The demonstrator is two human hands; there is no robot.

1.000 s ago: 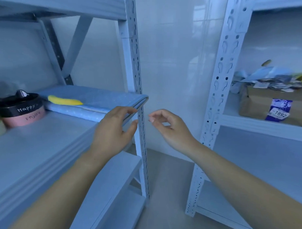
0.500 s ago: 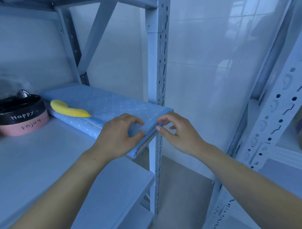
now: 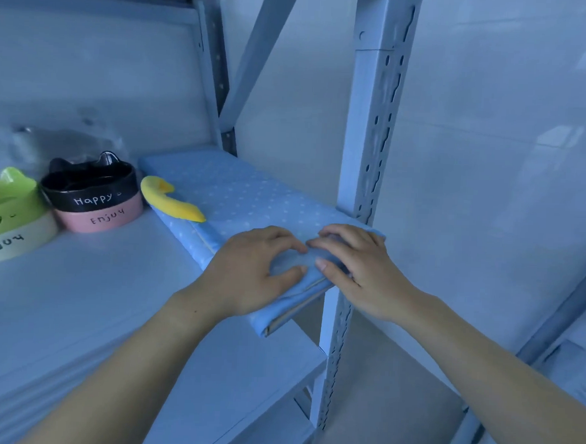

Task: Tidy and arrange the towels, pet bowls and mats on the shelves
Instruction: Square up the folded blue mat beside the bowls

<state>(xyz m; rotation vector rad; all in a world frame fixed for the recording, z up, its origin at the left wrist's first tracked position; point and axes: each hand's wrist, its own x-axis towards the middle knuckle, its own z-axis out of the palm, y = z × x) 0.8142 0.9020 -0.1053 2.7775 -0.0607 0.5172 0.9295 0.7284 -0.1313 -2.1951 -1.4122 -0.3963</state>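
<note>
Looking down from the head camera, the view took in a pale metal shelf (image 3: 100, 281) with a person's two bare forearms reaching in from the lower edge. A folded blue dotted mat (image 3: 252, 194) lay along the right end of the shelf, running from the back wall to the front edge. Its near end stuck out past that front edge, just beside the perforated upright post (image 3: 370, 158).

Both hands met on the mat's near end. The left grip (image 3: 250, 273) sat on top, fingers curled and thumb drawn in, with a ridge of fabric pinched between them. The right grip (image 3: 359, 270) was touching it fingertip to fingertip and was clamped on the near right corner, fingers over the top and thumb against the front fold.

A yellow crescent-shaped piece (image 3: 169, 201) lay on the mat's left edge; whether it was attached could not be told. Left of the mat, towards the back of the shelf, stood a black-and-pink bowl (image 3: 93, 198) lettered "Happy" and "Enjoy". A green-and-cream bowl (image 3: 9, 212) stood beside it at the left edge of the view, partly cut off.
</note>
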